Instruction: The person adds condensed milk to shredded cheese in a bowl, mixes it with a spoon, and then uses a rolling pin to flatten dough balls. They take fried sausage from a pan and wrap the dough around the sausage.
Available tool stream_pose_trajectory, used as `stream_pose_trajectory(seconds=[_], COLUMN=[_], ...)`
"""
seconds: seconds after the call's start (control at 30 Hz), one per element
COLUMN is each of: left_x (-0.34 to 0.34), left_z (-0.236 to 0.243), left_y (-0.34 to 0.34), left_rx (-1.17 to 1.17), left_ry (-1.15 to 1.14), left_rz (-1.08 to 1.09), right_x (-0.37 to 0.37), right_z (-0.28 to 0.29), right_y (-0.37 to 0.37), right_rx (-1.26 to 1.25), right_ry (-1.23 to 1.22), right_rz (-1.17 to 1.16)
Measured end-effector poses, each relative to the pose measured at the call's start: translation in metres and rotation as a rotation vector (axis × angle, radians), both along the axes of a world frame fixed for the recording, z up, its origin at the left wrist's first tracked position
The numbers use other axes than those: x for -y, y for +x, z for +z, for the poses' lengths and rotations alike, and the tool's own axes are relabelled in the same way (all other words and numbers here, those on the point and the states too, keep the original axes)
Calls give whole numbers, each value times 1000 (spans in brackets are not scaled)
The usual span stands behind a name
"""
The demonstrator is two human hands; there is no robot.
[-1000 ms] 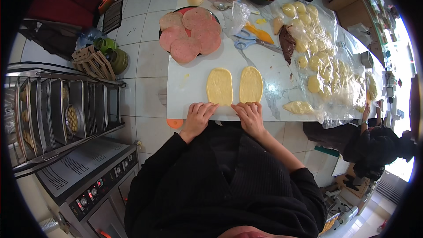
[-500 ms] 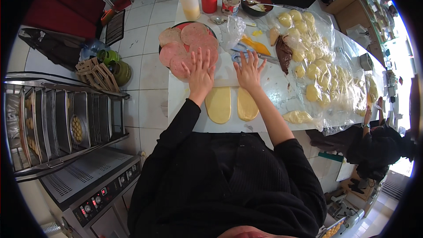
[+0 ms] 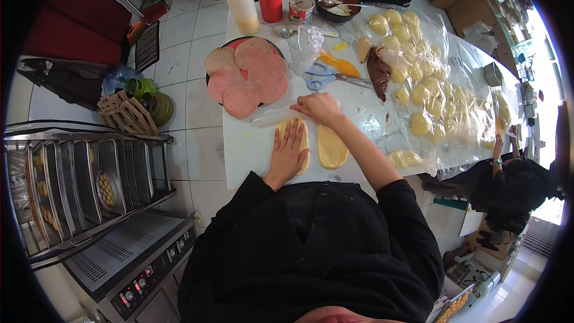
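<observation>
My left hand (image 3: pixel 288 152) lies flat with fingers outstretched on the left of two flattened oval dough pieces, covering most of that dough (image 3: pixel 305 135). Just beyond the dough, the curled fingers of my right hand (image 3: pixel 318 108) close around a pale, whitish rolling pin (image 3: pixel 270 118); part of the pin is hidden beneath the hand. Under my right wrist, the second dough piece (image 3: pixel 332 151) rests on the white table. A dark plate of round pink ham slices (image 3: pixel 244 97) stands beyond my left hand. Blue-handled scissors (image 3: pixel 323 76) lie past my right hand.
Dough balls (image 3: pixel 426 93) under clear plastic cover the table's right side. Beside them lies a brown-filled piping bag (image 3: pixel 379 75). Squeeze bottles (image 3: pixel 242 7), an open can (image 3: pixel 301 9) and a bowl (image 3: pixel 336 10) stand at the back. A tray rack (image 3: pixel 89 185) is at left; another person works far right.
My left hand has left the rolling pin and come back onto the left dough. My right hand has drawn inward and nearer, its spread fingers now curled on the pin.
</observation>
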State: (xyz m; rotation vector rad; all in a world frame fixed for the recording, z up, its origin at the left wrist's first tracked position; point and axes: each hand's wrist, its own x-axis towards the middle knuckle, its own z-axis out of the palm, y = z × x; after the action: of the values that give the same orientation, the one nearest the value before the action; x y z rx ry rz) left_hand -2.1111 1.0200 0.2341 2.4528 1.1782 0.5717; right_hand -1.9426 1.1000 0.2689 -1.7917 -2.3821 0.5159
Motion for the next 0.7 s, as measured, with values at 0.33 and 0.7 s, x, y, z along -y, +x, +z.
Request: stream_pose_trajectory(seconds=[0.33, 0.7], left_x=[-3, -16], left_z=[-6, 7], left_y=[7, 15], left_rx=[-199, -259], left_ry=[11, 90], left_rz=[86, 145], right_x=[116, 140], right_z=[28, 1], right_y=[78, 33], right_rx=[-205, 47], right_ry=[134, 339], right_rz=[-638, -937])
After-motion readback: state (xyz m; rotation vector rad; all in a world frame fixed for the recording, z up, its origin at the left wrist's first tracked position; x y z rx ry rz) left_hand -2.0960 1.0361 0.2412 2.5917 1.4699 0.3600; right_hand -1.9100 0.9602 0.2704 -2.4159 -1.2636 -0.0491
